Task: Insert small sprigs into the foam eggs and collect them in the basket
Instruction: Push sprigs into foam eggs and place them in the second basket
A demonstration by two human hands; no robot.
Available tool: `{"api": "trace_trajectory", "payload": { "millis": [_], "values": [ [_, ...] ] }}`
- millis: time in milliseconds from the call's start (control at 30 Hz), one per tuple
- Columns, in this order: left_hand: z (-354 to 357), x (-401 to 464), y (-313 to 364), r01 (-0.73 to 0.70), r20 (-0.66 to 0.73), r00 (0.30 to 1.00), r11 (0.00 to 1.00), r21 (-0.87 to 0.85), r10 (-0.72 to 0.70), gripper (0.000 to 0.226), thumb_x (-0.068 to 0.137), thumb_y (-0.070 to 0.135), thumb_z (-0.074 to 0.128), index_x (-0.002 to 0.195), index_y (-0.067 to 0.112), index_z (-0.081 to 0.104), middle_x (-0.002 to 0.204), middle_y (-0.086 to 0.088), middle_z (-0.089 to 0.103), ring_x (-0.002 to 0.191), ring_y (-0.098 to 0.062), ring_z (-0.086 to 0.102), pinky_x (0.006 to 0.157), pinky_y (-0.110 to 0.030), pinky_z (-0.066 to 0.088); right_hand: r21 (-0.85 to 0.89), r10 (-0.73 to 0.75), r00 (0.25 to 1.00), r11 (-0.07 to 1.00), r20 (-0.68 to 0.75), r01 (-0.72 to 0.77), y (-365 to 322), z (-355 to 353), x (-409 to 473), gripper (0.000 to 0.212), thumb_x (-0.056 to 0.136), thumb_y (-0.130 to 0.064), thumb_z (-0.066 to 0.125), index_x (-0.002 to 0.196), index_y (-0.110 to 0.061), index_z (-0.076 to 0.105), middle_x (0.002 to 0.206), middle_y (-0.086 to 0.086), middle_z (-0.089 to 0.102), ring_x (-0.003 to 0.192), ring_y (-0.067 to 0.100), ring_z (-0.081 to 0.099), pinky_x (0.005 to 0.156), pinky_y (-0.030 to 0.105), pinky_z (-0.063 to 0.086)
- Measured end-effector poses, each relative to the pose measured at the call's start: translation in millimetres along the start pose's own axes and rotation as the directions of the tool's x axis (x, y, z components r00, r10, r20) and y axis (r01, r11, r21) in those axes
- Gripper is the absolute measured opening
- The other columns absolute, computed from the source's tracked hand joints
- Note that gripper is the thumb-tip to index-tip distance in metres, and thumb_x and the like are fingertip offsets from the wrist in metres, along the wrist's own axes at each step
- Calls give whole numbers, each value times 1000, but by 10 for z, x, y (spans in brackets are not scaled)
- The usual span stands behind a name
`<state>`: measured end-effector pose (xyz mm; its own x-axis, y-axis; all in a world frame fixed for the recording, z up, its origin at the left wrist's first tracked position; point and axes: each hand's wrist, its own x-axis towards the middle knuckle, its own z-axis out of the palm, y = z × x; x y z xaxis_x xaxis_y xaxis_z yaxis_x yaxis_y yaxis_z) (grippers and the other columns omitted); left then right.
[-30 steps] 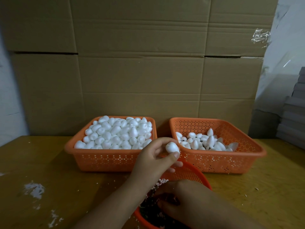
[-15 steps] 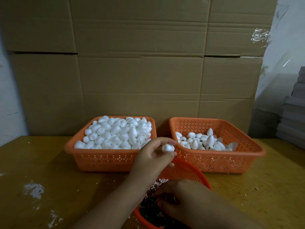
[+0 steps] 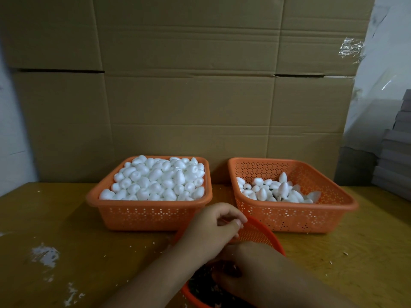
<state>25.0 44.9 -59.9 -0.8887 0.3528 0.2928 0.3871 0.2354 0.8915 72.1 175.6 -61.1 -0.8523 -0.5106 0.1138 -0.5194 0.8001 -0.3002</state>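
Wooden table [image 3: 66, 218]: both hands [image 3: 213, 230] crowd the round basket's rim [image 3: 262, 230].

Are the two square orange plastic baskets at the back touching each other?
Apart. The head view shows a strip of wooden table between the full left orange square basket and the right orange square basket, rims included.
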Motion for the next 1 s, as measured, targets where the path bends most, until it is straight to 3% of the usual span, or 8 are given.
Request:
{"api": "trace_trajectory", "payload": {
  "millis": [200, 267, 333, 433, 533, 667, 800, 1000],
  "values": [
    [-29, -20, 47, 23, 10, 1000, 997, 67, -24, 28, 94, 21, 55, 83, 44, 68, 80, 15, 71, 72, 0, 65, 68, -23, 48, 14, -47, 999, 999, 17, 46, 30, 11, 7, 43, 87, -43, 53, 129, -52, 49, 138, -21, 52, 121, -3, 49, 98, 21, 43],
    [-112, -22, 104, -1, 29, 1000, 978, 210, -5, 23, 96, 27, 54, 88, 46, 64, 85, 18, 69, 78, 1, 64, 70, -25, 50, 42, -51, 999, 998, 19, 50, 43, 5, 9, 41, 87, -43, 55, 127, -51, 52, 135, -23, 53, 120, -4, 50, 98, 21, 44],
    [-259, -34, 191, -51, 74, 997, 896, 441, 21, 14, 94, 36, 54, 92, 48, 60, 89, 23, 65, 83, 4, 61, 77, -26, 51, 38, -62, 998, 997, 9, 61, 55, 6, 8, 41, 86, -44, 56, 125, -51, 51, 132, -24, 52, 117, -4, 50, 94, 17, 44],
    [-495, -82, 342, -32, 174, 981, 821, 570, -82, 8, 92, 42, 54, 94, 45, 62, 91, 26, 63, 86, 7, 59, 86, -27, 50, 31, -68, 998, 997, 10, 68, 61, 2, 4, 40, 85, -45, 55, 125, -50, 50, 129, -23, 53, 115, -4, 50, 92, 14, 42],
    [-658, -119, 424, -54, 227, 957, 657, 752, -180, 11, 93, 39, 54, 101, 42, 61, 99, 26, 63, 93, 7, 57, 87, -25, 49, 41, -49, 999, 998, 11, 48, 54, -8, 3, 41, 85, -45, 55, 124, -53, 45, 128, -23, 54, 111, -3, 53, 91, 16, 44],
    [-680, -129, 429, -75, 221, 958, 584, 808, -184, 20, 92, 36, 58, 111, 40, 60, 96, 23, 58, 93, 4, 55, 83, -22, 47, 39, -28, 1000, 999, 7, 28, 46, -11, 4, 36, 87, -44, 56, 122, -51, 50, 123, -23, 58, 106, -3, 56, 90, 18, 46],
    [-547, -122, 303, -216, 255, 966, 396, 892, -50, 35, 92, 49, 56, 124, 34, 57, 118, 13, 60, 110, -9, 55, 90, -29, 41, 28, -23, 999, 999, 24, 22, 32, -11, 12, 34, 87, -42, 55, 122, -44, 57, 121, -20, 62, 105, -1, 58, 90, 21, 47],
    [-279, -103, 92, -291, 297, 955, 177, 940, -10, 17, 96, 26, 52, 112, 25, 58, 115, 3, 60, 112, -21, 54, 85, -34, 24, 44, -30, 999, 999, 18, 29, 25, -8, 10, 33, 88, -37, 56, 121, -43, 59, 121, -21, 60, 105, -2, 56, 88, 18, 45]
  ]
}}
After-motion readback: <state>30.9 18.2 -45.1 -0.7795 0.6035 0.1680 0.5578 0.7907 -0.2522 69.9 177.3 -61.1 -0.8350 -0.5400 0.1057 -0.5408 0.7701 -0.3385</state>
